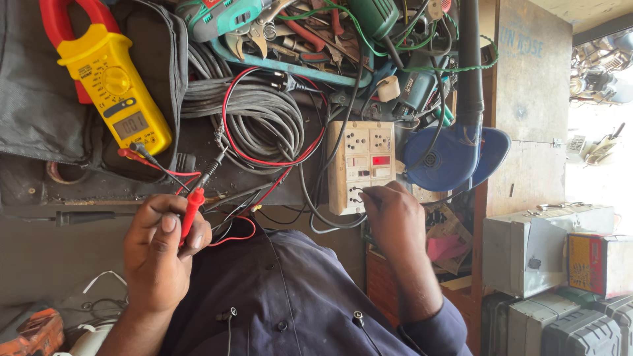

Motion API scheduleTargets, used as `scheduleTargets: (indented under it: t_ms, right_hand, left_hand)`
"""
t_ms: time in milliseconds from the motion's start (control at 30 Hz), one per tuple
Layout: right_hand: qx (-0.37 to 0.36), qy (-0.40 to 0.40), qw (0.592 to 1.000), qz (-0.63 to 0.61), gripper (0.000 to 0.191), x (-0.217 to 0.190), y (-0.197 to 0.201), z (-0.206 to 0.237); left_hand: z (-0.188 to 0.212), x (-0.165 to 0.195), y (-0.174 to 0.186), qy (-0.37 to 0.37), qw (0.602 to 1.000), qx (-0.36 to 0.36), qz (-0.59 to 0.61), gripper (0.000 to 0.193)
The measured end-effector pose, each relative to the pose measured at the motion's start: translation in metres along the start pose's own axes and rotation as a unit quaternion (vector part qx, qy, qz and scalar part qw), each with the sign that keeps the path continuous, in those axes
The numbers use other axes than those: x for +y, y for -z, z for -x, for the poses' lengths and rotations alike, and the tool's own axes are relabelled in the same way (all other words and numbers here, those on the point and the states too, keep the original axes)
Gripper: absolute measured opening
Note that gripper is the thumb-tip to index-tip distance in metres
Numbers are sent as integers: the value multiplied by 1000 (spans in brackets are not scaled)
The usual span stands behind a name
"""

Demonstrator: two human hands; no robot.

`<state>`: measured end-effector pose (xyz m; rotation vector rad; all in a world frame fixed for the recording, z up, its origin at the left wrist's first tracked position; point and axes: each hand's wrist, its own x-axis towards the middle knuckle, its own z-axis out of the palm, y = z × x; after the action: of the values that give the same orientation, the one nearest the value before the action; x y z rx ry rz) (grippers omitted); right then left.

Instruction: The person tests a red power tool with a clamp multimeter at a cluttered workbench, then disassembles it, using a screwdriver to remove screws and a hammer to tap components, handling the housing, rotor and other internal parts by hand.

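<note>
The left hand (161, 254) closes its fingers around a red test probe (192, 209), thumb on top and tip aimed forward, a grip that keeps the bare metal end clear of the skin; a black test probe (212, 170) lies just beyond it, and I cannot tell whether the same hand also holds it. Both probes run on red and black leads back to the yellow clamp meter (113, 89), which rests face-up on a grey bag (36, 112) with its display turned toward the person, so it can be read without being lifted. The right hand (395, 221) reaches to the cream socket board (361, 165), its fingers pinched narrow on something at the lowest socket, probably a thin black wire or plug, though the fingertips hide what exactly. The board lies flat on the cluttered surface, its red indicator lit, beside a coil of grey cable (260, 115). A blue blower (455, 151) sits just to the right of the board, and a teal tray of pliers and hand tools (290, 39) lies farther back, within reach. A white metal box (547, 247) stands well apart at the right.
</note>
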<state>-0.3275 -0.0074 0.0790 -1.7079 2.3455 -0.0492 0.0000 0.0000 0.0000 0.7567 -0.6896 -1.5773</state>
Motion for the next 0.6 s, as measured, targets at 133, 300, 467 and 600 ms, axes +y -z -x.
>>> scheduleTargets:
  t_ms: [133, 300, 467, 600]
  right_hand:
    - [41, 50, 998, -8, 15, 0, -18, 0]
    - [48, 86, 995, -25, 11, 15, -28, -8]
    - [9, 75, 997, -19, 15, 35, -32, -21]
    - [10, 73, 997, 14, 20, 32, -26, -13]
  left_hand:
    - [0, 1, -3, 4, 1000, -6, 2, 22]
    - [-1, -1, -6, 11, 1000, -4, -1, 21]
    - [1, -4, -19, 19, 999, -5, -27, 21]
    - [7, 4, -31, 29, 990, 11, -135, 19]
